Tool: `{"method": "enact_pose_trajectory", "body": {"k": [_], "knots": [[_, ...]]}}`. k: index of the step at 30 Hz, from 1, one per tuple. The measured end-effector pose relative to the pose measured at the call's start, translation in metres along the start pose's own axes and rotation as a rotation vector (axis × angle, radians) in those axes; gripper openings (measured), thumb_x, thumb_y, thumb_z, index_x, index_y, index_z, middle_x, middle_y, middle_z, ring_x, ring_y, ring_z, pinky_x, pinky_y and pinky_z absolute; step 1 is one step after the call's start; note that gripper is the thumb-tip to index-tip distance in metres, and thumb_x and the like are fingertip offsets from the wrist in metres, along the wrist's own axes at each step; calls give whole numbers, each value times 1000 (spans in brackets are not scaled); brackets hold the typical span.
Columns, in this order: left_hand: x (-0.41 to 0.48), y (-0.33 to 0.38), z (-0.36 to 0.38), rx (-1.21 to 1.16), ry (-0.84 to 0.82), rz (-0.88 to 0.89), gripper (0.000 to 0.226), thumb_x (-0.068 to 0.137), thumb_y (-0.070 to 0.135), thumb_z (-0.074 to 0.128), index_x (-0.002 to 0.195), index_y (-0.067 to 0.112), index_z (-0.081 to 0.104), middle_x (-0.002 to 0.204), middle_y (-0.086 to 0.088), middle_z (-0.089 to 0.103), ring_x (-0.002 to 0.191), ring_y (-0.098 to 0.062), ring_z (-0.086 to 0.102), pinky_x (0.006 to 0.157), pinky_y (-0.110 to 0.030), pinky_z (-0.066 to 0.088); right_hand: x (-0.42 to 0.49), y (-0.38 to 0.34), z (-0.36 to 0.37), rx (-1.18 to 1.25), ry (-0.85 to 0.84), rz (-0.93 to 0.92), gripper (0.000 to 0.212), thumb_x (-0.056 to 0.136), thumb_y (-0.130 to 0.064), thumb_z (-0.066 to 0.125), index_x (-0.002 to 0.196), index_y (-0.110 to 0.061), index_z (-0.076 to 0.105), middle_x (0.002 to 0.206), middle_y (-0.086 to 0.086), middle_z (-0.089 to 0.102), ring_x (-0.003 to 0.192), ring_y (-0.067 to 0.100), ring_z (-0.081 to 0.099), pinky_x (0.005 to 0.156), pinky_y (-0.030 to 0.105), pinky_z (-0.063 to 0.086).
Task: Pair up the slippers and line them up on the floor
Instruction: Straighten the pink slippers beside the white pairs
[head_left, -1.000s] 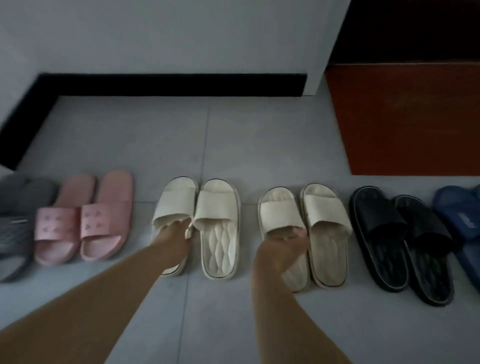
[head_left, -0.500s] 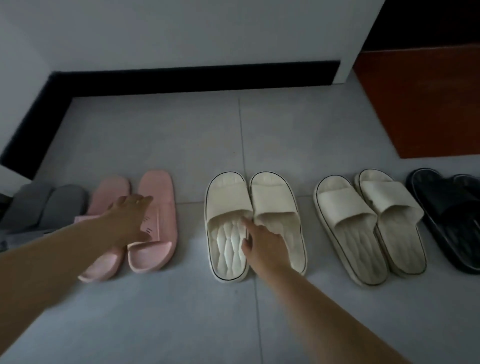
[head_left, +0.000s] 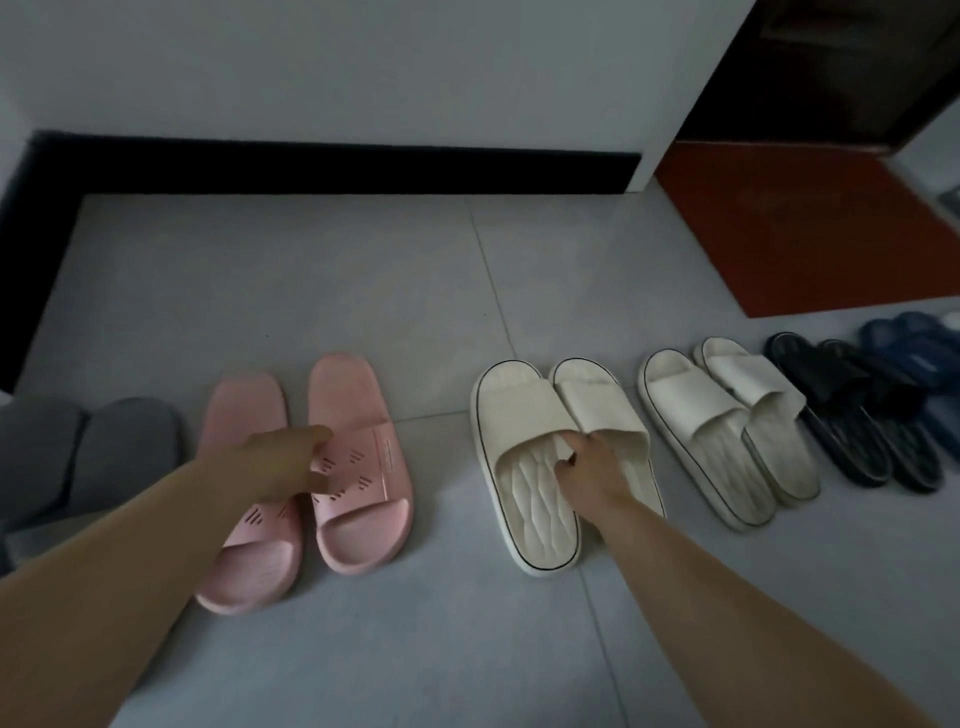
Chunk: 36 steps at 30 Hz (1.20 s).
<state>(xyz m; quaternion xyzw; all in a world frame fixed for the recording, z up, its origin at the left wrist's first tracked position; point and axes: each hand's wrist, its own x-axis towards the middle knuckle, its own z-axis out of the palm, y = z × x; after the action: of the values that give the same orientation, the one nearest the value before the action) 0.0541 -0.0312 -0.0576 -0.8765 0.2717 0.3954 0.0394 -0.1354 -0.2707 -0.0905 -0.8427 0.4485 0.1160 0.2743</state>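
Slipper pairs stand in a row on the grey tiled floor (head_left: 363, 291). My left hand (head_left: 291, 462) lies across the pink pair, fingers closed around the inner edges of the straps of the left pink slipper (head_left: 249, 566) and the right pink slipper (head_left: 358, 525). My right hand (head_left: 592, 473) pinches the two straps of the cream pair with black trim (head_left: 519, 415) where they meet. Both pairs rest flat on the floor, toes pointing to the wall.
A grey pair (head_left: 104, 447) sits at the far left. To the right stand a second cream pair (head_left: 727, 431), a black pair (head_left: 852, 410) and a blue pair (head_left: 909, 343). A black skirting board (head_left: 337, 166) and a red mat (head_left: 805, 228) lie behind.
Both hands shifted one pair to the left: my left from the trimmed cream pair to the pink pair, my right from the second cream pair to the trimmed cream pair.
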Motion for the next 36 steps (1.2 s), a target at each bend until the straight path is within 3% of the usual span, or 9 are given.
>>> {"method": "enact_pose_trajectory", "body": {"k": [7,10,14,20,26,28,30,34,36], "knots": [[31,-15,-13,78,-110,78,70,79,54,62,135,15,46,136,-5,52,120,-25,53,103,-32,42,-16,-2,-26,341,-101,100,34,90,0,49,119,-10,63,104,0,55,95,13,49,81,19,36],[32,-19,-13,96,-114,96,73,71,58,68,128,17,51,129,-3,58,115,-26,57,100,-35,44,-31,-17,-4,407,152,164,29,85,-1,52,109,-6,66,97,12,55,74,20,49,64,25,39],[31,-20,-10,-1,-100,107,65,63,40,82,117,14,58,117,-5,63,95,-23,58,89,-28,47,-56,-55,28,397,410,64,23,80,-2,57,101,-10,64,110,7,45,90,20,46,86,24,37],[23,-12,-1,-176,100,4,58,69,36,79,117,10,58,121,-10,63,109,-27,60,88,-29,46,-95,-78,65,553,39,-60,27,83,1,51,93,-24,56,103,-5,39,93,14,47,85,23,39],[4,9,5,-631,253,-198,55,77,31,73,122,6,55,119,-13,63,105,-29,60,91,-31,47,-118,-65,66,509,-193,-129,28,83,-4,50,68,-27,50,71,-4,54,60,8,44,53,14,33],[0,27,11,-984,296,-218,47,77,19,74,118,0,59,115,-15,65,109,-32,61,99,-38,49,-120,-65,58,514,-231,-139,12,86,-12,52,81,-23,54,63,-6,52,57,10,46,50,15,34],[-7,51,14,-1453,301,-230,27,79,1,67,105,-2,63,98,-16,67,103,-30,62,95,-41,52,-115,-69,53,525,-230,-139,34,87,-24,59,118,-23,46,83,-4,59,75,16,56,66,22,42],[-29,96,15,-1924,218,-302,25,89,-11,44,104,6,54,60,-6,61,54,-23,60,42,-26,51,-81,-75,43,399,-199,-128,87,76,-32,73,144,-22,19,126,15,50,111,31,55,86,31,44],[-32,99,26,-1959,195,-355,28,85,-12,48,109,0,54,66,-9,56,58,-24,57,50,-31,49,-60,-75,41,263,-247,-142,87,74,-33,72,145,-26,21,129,15,53,114,33,55,90,34,47]]}}
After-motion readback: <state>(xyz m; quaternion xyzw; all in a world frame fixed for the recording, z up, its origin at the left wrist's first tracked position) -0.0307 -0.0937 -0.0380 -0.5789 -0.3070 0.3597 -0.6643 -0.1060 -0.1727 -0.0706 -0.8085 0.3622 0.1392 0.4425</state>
